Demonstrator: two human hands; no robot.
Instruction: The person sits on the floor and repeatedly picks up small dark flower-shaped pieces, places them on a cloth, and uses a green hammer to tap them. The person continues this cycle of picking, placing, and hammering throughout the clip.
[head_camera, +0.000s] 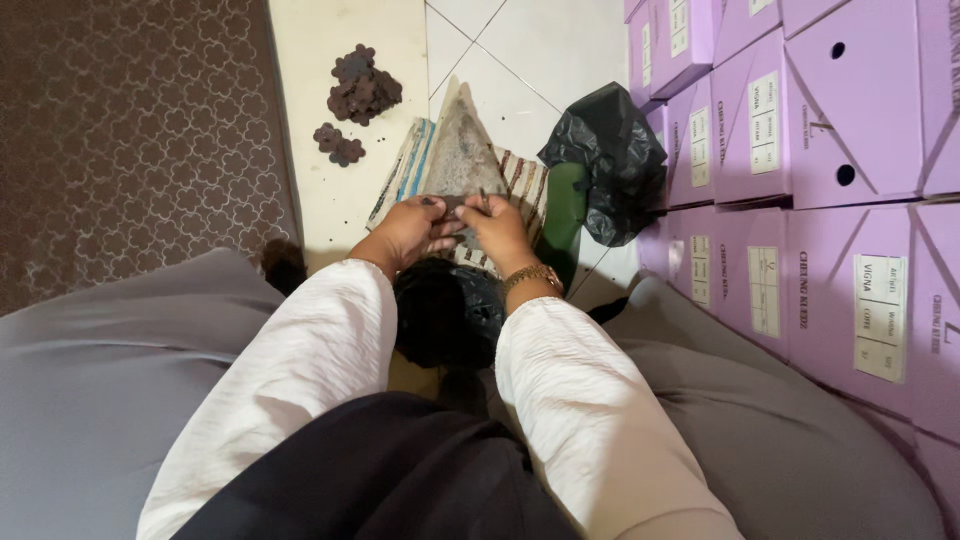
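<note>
My left hand (408, 232) and my right hand (497, 228) meet over a grey triangular piece of material (460, 150) that lies on a striped cloth (520, 175). Both hands pinch a small dark piece (455, 204) at the near edge of the grey sheet. The right hand also holds a thin dark tool that points up from its fingers. A gold watch (532, 276) sits on my right wrist. Below the hands rests a black bundle (447, 310), partly hidden by my white sleeves.
Two piles of dark brown flower-shaped cutouts (362, 88) lie on the pale floor at the back. A black plastic bag (607, 150) and a green object (562, 215) sit to the right. Stacked purple boxes (800, 150) fill the right side. A patterned brown carpet (130, 130) covers the left.
</note>
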